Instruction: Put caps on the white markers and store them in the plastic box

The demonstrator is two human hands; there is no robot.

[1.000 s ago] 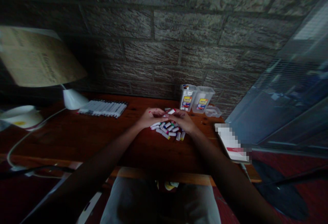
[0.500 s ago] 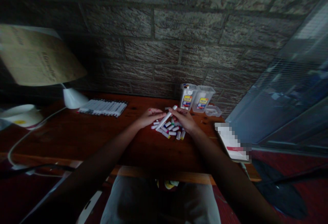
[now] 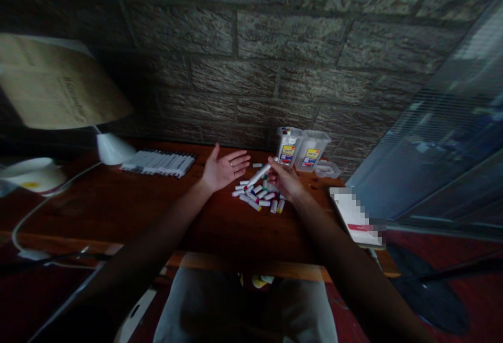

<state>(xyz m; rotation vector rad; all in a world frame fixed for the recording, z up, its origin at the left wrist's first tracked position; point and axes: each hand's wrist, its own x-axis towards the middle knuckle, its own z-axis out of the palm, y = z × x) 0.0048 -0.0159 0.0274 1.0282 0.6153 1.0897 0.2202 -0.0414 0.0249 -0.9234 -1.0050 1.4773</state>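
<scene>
My right hand (image 3: 285, 179) is closed around a white marker (image 3: 260, 173) that points up and to the left. My left hand (image 3: 223, 167) hovers palm up with fingers spread, holding nothing, just left of the marker's tip. Below and between the hands lies a pile of loose marker caps and short markers (image 3: 260, 197) with coloured ends on the wooden desk (image 3: 129, 207). A single cap (image 3: 257, 165) lies apart behind the pile.
A row of white markers (image 3: 157, 163) lies at the back left beside a white lamp base (image 3: 113, 150). Two clear plastic tubs (image 3: 301, 149) and a lid (image 3: 327, 169) stand against the brick wall. A booklet (image 3: 356, 217) rests on the desk's right edge.
My left hand let go of the marker, opened and turned palm up, moving left. My right hand keeps the marker, now lifted slightly.
</scene>
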